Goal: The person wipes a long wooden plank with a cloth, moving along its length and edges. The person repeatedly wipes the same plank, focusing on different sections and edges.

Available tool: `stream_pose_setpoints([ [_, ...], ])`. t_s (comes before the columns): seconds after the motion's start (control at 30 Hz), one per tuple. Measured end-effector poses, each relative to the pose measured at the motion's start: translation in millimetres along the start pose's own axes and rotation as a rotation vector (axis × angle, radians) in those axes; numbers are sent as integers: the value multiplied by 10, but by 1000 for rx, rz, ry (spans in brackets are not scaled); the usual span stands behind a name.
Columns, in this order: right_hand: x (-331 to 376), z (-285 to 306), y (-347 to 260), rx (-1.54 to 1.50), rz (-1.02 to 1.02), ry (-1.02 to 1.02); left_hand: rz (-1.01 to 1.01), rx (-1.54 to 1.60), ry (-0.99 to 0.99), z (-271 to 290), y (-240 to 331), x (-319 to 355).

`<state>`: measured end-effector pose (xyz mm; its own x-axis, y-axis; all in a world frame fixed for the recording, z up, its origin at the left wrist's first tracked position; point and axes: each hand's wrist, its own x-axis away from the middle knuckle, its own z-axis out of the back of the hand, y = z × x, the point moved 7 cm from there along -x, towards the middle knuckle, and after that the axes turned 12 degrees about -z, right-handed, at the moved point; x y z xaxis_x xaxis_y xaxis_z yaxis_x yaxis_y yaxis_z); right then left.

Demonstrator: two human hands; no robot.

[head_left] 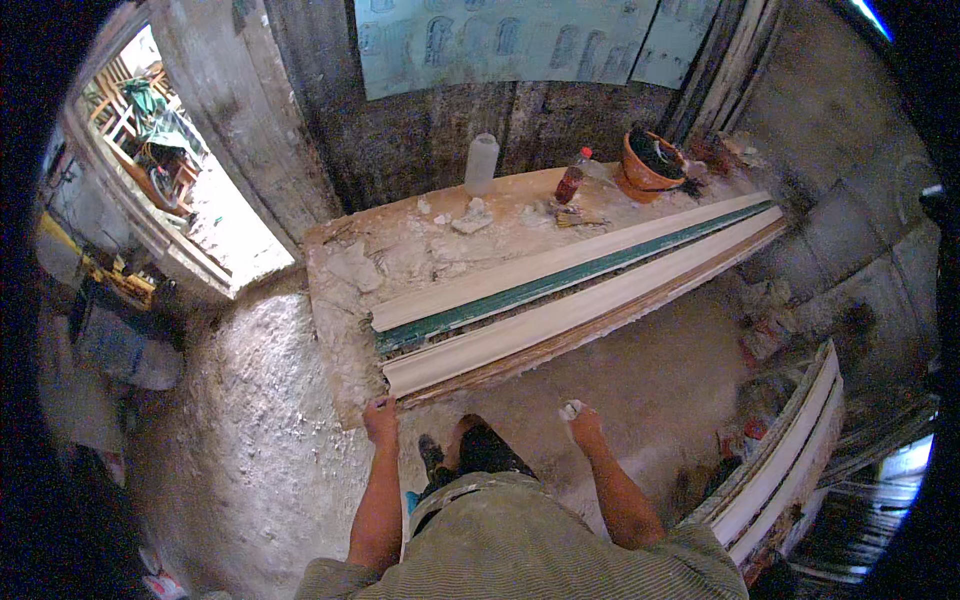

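Two long pale mouldings lie side by side across the worktable (345,290), slanting up to the right. The nearer moulding (500,343) rests along the table's front on a rough brown edge. The farther moulding (540,262) has a green strip (480,313) along its near side. My left hand (380,420) is at the near moulding's left end, by the table corner, with its fingers closed; what they grip, if anything, is too small to make out. Apart from the table, my right hand (583,422) is closed around something whitish that I cannot name.
A translucent plastic bottle (481,163), a red-capped bottle (571,178) of dark red liquid and an orange bucket (648,172) stand at the table's back. Plaster scraps (472,218) litter the top. More white mouldings (770,465) lean at right. A doorway (200,190) is at left.
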<state>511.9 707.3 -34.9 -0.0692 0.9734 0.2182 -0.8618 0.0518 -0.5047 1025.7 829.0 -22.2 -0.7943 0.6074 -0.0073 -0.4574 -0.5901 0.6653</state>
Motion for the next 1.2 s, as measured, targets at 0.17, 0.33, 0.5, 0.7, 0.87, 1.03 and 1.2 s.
stream_pose_setpoints([
  [0.17,262,53,526,64,-315,110,-5,109,-97,-197,-225,-34],
  [0.33,669,-13,1186,-335,-375,171,-27,87,-23,-153,-242,-35],
  [0.5,1187,32,1642,-458,-429,311,-41,107,-104,-96,-98,-61],
  [0.7,1934,-129,2165,-188,-548,294,-238,-80,-64,-193,-221,-135],
  [0.87,2372,-411,2470,-126,-726,263,-113,150,-148,-273,-382,-213],
  [1.03,2716,-628,2518,-78,-892,207,-109,215,-242,-207,-186,-250],
  [1.2,2902,-983,2752,-6,-1028,-9,-115,262,-93,-114,-164,-203],
])
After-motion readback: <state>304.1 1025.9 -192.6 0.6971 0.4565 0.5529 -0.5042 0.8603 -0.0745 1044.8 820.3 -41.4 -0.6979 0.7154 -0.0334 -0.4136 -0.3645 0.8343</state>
